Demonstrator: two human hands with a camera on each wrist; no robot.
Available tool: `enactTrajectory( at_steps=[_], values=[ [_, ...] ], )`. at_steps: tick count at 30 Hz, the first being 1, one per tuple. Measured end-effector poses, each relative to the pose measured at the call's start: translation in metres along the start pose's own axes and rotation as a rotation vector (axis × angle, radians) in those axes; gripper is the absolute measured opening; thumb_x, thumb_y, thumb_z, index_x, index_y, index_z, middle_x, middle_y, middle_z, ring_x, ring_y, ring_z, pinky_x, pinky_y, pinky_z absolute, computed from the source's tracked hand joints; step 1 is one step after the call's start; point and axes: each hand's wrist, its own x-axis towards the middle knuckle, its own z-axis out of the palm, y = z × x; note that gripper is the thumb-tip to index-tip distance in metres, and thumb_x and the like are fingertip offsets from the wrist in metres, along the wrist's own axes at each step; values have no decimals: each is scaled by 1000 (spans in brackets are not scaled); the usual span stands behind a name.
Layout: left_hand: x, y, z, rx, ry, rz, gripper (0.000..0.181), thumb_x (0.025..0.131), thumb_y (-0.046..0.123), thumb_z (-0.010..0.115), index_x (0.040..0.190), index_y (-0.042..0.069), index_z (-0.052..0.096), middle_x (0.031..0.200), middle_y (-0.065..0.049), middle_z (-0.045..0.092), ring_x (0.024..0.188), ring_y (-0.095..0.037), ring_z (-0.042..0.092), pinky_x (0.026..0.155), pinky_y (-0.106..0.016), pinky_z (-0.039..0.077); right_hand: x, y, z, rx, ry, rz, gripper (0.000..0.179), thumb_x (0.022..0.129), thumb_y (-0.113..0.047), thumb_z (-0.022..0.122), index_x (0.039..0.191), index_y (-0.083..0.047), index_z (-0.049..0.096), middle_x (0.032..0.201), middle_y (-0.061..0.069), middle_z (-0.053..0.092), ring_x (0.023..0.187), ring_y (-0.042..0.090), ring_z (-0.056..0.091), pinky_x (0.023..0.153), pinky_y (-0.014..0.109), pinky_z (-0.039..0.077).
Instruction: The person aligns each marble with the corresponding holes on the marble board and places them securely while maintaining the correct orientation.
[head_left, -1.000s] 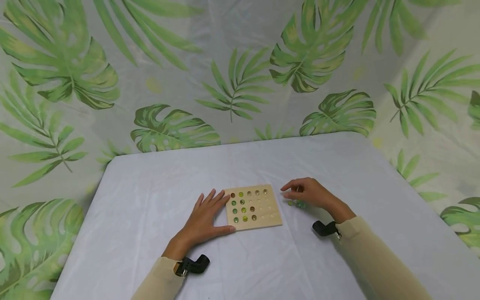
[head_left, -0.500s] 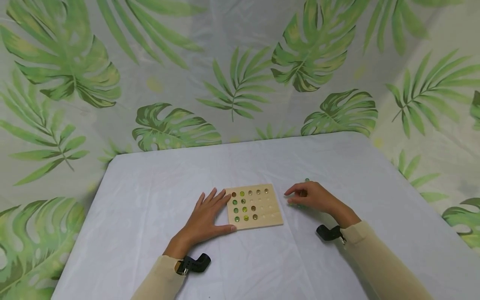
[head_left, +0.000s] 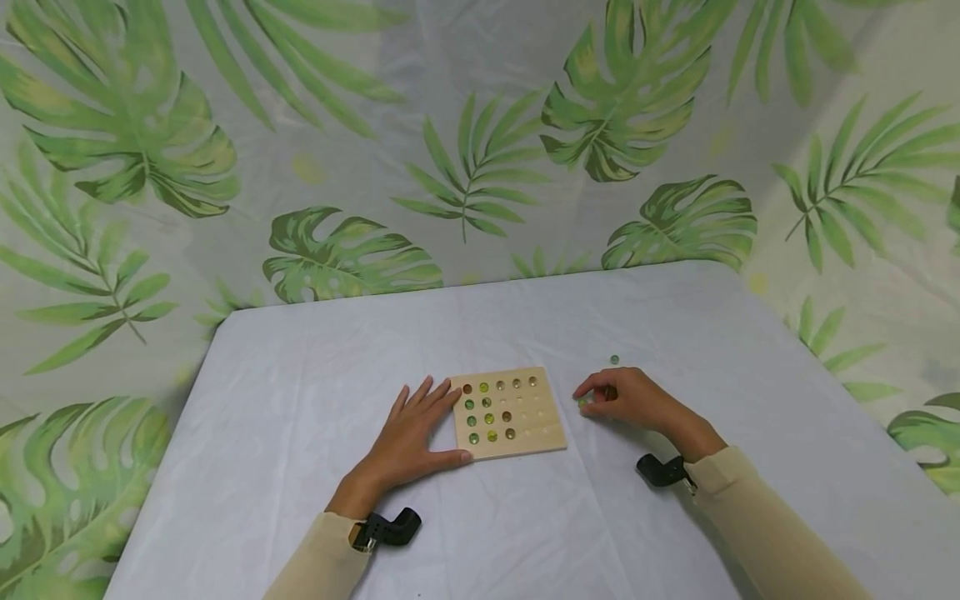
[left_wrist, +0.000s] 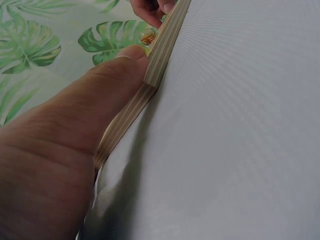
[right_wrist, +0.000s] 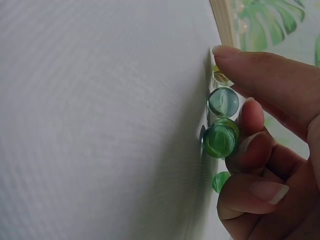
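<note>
Pale wood makes up the board, which lies on the white cloth with glass marbles in its hollows: five in the far row, two in the second, three in each of the two nearer rows. Bare hollows show toward the board's right side.

The left hand lies spread along the board's left edge, its fingers extended; fingertips touch the far left part and the thumb rests on the near left corner.

Just to the right of the board, the right hand is low over the cloth with its fingers bent. A yellow-green marble shows between thumb and forefinger; whether they pinch it, I cannot tell. In the right wrist view, a pale marble and a deep green marble sit by the bent fingers, also right of the board. A lone marble rests on the cloth farther right of the board, beyond the right hand.

Beige sleeves reach in from the board's near side, each with a black wrist camera at the cuff. Well behind the board is a leaf-print curtain.
</note>
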Motion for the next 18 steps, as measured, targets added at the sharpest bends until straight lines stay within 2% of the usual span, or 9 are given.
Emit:
enactTrajectory(
  at_steps=[7,18],
  values=[
    [1,1,0,-3,-8,-5,95,76,71,63,153,24,31,158,0,25,148,-24,10,118,-50,1,-1,4,1,-25,16,-3,21,81,-24,79,100,-17,75,73,-7,56,62,8,48,56,23,43],
    [1,0,0,-3,-9,-13,97,76,74,61,153,24,31,158,0,24,148,-23,10,118,-49,1,-5,5,-2,-44,14,-27,22,80,-20,79,101,-15,74,74,-7,54,64,7,47,58,22,43]
  ],
)
